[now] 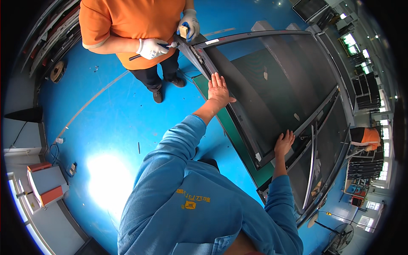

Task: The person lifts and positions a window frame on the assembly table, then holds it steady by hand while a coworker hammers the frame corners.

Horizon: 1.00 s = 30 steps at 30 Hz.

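A large dark-framed mesh screen panel (250,85) lies across a green-topped table (238,140). My left hand (218,91) rests flat on the near rail of its frame, fingers stretched and thumb apart. Further right, my right hand (283,143) lies at the frame's side rail with its fingers spread. Neither hand holds anything. Across the frame's far left corner stands a co-worker in an orange shirt (136,25). One gloved hand there grips a hammer (172,44), and the other gloved hand holds a small yellowish block (183,31) at the corner.
A second mesh frame (323,148) with a pale metal strip (312,165) lies to the right. A floor fan (342,236) stands at the lower right. Another person in orange (371,138) bends near stacked dark profiles (365,170). Long profiles (51,29) fill a rack at the upper left.
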Available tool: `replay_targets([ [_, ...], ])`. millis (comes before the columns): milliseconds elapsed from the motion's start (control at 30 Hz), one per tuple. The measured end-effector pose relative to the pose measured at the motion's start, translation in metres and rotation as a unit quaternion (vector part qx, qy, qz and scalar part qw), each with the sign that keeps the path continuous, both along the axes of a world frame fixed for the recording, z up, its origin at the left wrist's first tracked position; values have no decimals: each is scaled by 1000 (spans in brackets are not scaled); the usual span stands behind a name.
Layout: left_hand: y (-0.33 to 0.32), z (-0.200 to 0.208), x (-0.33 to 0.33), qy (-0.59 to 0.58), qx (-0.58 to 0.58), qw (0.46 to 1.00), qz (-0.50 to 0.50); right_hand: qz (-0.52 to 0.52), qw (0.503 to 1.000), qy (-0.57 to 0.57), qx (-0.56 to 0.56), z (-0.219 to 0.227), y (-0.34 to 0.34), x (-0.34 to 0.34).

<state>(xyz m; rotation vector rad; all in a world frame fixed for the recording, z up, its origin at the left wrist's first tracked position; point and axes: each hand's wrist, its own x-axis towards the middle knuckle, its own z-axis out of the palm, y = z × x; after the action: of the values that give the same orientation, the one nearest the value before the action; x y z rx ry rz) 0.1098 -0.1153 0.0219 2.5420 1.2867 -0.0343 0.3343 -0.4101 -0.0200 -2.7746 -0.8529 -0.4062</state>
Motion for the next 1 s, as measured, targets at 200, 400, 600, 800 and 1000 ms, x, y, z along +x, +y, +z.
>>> replay_targets([
  [200, 0, -1, 0, -1, 0, 1000, -1, -3, 1000, 7, 1, 2, 1, -2],
  [400, 0, -1, 0, 1, 2, 1000, -3, -6, 1000, 10, -3, 2, 0, -1],
  [600, -1, 4, -2, 10, 0, 1000, 0, -8, 1000, 11, -7, 3, 2, -3],
  [800, -1, 4, -3, 3, 23, 1000, 3, -12, 1000, 17, -5, 3, 3, -3],
  [1000, 27, 26, -5, -93, -53, 994, 36, -13, 1000, 9, 0, 4, -1, -3],
])
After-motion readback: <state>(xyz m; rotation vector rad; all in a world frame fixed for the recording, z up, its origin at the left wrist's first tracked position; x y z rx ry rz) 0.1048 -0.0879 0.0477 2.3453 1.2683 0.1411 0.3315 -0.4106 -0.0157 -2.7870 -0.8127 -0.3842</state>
